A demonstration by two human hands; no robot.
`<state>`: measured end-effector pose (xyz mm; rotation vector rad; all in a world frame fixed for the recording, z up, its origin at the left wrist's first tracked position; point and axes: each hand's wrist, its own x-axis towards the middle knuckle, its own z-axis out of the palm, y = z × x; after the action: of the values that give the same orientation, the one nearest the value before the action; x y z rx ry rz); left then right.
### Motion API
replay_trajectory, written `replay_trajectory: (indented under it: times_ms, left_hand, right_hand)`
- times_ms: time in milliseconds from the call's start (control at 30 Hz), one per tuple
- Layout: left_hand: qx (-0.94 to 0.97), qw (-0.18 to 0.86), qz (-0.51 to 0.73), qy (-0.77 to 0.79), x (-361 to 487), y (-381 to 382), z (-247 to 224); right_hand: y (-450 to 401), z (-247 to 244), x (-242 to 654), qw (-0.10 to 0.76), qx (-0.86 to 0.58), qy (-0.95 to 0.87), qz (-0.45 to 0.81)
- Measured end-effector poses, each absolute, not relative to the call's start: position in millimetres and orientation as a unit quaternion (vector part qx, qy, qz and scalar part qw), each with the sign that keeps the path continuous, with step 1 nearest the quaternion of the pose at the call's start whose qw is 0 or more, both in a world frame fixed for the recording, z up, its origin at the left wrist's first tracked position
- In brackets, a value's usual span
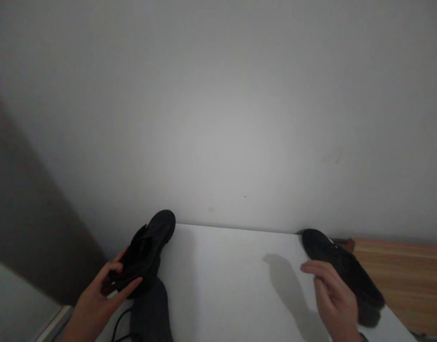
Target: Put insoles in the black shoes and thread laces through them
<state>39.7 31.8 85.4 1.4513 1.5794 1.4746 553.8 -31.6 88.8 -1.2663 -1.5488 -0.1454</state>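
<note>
The left hand point(97, 295) has its grip closed on the heel end of a black shoe point(162, 225), toe toward the wall point(218, 118), left on the white worktop point(225, 285). The right hand point(334, 297), grip loosely part-open, is beside the other shoe point(357, 275).

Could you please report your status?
Left hand gripping black thick-soled shoe at heel. Right hand, apparently empty, near black low-cut shoe. Thin black cord beside left hand.
</note>
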Motion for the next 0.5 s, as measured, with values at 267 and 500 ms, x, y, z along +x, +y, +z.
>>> replay_trajectory:
  times_ms: [267, 500]
  left_hand:
    - [0.593, 0.285, 0.528, 0.537, 136, -27, 109]
    - [0.642, 0.285, 0.543, 0.461, 217, -49, 74]
  right_hand:
    - [-22, 77, 456, 0.586, -0.475, -0.623, 0.208]
    - [-27, 44, 421, 0.573, -0.476, -0.531, 0.404]
